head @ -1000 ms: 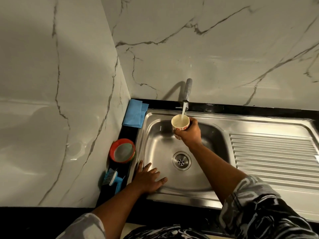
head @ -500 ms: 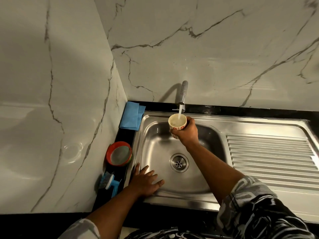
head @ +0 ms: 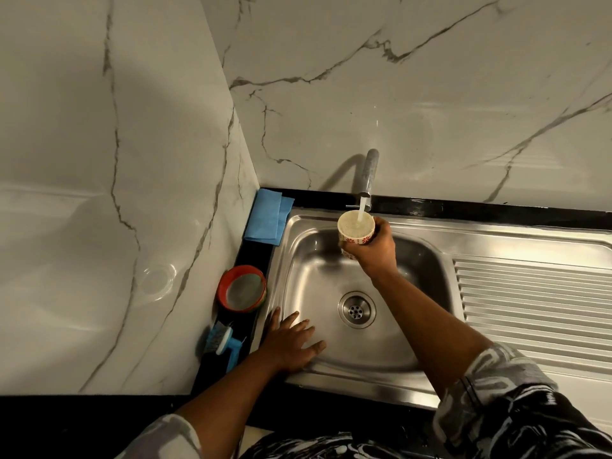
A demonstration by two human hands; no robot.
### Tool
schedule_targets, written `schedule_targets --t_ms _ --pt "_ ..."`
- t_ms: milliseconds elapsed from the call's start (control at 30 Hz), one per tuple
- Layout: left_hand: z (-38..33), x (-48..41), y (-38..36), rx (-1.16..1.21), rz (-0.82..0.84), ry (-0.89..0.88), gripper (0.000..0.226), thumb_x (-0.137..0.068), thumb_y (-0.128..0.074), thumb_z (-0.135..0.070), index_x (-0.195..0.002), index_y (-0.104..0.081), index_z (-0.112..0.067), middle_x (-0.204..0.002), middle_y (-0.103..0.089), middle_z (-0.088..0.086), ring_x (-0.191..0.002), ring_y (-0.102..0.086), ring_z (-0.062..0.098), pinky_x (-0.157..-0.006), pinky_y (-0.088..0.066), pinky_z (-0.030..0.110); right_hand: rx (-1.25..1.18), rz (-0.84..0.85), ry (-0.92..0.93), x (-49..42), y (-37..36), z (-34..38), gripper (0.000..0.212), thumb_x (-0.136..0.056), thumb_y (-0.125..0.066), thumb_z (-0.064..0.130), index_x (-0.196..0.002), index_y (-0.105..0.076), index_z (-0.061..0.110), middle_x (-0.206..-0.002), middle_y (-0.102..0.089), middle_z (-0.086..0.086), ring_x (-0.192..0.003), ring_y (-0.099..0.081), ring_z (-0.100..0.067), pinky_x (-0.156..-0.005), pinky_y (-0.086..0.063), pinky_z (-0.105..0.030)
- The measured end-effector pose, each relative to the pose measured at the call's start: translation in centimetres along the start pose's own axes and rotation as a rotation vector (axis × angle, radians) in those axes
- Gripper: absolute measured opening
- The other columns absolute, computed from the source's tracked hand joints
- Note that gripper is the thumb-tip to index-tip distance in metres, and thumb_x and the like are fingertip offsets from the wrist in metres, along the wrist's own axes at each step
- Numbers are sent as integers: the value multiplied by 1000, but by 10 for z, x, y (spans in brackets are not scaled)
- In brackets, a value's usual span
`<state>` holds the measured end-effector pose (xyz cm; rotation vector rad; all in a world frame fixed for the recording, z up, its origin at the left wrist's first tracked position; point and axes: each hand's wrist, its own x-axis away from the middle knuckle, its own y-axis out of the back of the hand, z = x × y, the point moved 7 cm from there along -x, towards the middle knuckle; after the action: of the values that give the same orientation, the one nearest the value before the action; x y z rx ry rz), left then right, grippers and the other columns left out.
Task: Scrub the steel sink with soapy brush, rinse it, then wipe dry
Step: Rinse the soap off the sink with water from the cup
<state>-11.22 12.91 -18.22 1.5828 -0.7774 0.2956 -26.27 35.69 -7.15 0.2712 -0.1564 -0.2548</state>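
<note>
The steel sink (head: 318, 270) fills the middle, with its drain (head: 356, 309) at the bottom of the basin. My right hand (head: 376, 251) grips a white cup with red flowers (head: 356, 228) under the tap (head: 367, 177). Water runs from the tap into the cup, which looks nearly full. My left hand (head: 291, 342) rests flat with spread fingers on the sink's front left corner. A blue scrub brush (head: 222, 342) lies on the black counter left of the sink.
A red-rimmed bowl (head: 241, 289) and a folded blue cloth (head: 267, 219) sit on the black counter strip beside the left marble wall. The ribbed steel drainboard (head: 536, 303) stretches to the right of the basin. A marble wall stands close behind the tap.
The view has shifted slightly; the cup stays under the running tap and is filling. My left hand has not moved from the sink's corner.
</note>
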Motion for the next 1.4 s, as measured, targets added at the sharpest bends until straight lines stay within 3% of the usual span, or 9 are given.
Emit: schedule_targets --t_ms 133,233,433,567,667,900,1167,1267,1400 --pt "8 13 -5 -33 -85 -19 103 -98 -17 -82 -169 -2 -9 -174 22 10 -157 32 25 -125 23 47 -19 77 19 14 10 -3 91 -52 -100 36 -129 -50 32 -123 -65 12 -112 -65 -11 -96 -59 -42" --pt "12 31 -17 18 -105 25 112 -98 -25 -83 -163 19 -3 -164 42 15 -151 42 28 -125 23 42 16 156 21 45 24 -13 86 -59 -100 21 -130 -51 28 -121 -66 12 -106 -67 -3 -92 -59 -33" --pt "12 35 -26 106 -99 103 117 -94 -24 -87 -159 31 -6 -158 52 12 -147 49 26 -128 19 47 403 464 -9 107 28 -73 90 -53 -100 28 -130 -54 29 -112 -65 11 -94 -64 -3 -76 -45 -11" --pt "10 36 -21 119 -143 119 117 -94 -25 -86 -157 36 -7 -158 52 12 -146 51 25 -126 23 45 682 690 54 124 -12 -104 105 -42 -86 54 -137 -52 24 -119 -65 2 -106 -63 -20 -87 -53 -33" --pt "10 35 -21 121 -156 114 119 -94 -27 -86 -158 34 -6 -161 49 12 -148 48 25 -127 21 45 737 764 98 116 -55 -98 99 -44 -89 51 -131 -49 28 -113 -63 7 -98 -62 -14 -78 -53 -27" --pt "12 33 -23 137 -74 135 120 -95 -31 -85 -160 28 -4 -164 43 13 -151 43 28 -128 19 46 694 557 86 55 -117 -60 96 -54 -94 53 -131 -45 22 -116 -64 -3 -102 -62 -23 -86 -59 -41" --pt "10 34 -21 135 -66 123 119 -94 -30 -86 -159 33 -9 -160 51 11 -146 50 25 -126 23 45 411 234 -99 56 -57 -77 98 -53 -99 40 -133 -47 19 -122 -64 -4 -110 -61 -25 -86 -55 -41" --pt "10 33 -20 128 -58 123 119 -94 -29 -87 -159 34 -8 -159 51 11 -146 50 25 -126 23 45 450 257 -118 79 -45 -91 100 -52 -99 40 -135 -47 19 -121 -64 -4 -107 -61 -23 -81 -53 -35" --pt "12 31 -23 122 -43 128 121 -91 -25 -90 -159 33 -8 -159 52 11 -146 51 25 -126 22 47 518 466 -197 89 -67 -102 101 -54 -99 42 -138 -48 19 -122 -62 -1 -100 -57 -16 -64 -48 -17"
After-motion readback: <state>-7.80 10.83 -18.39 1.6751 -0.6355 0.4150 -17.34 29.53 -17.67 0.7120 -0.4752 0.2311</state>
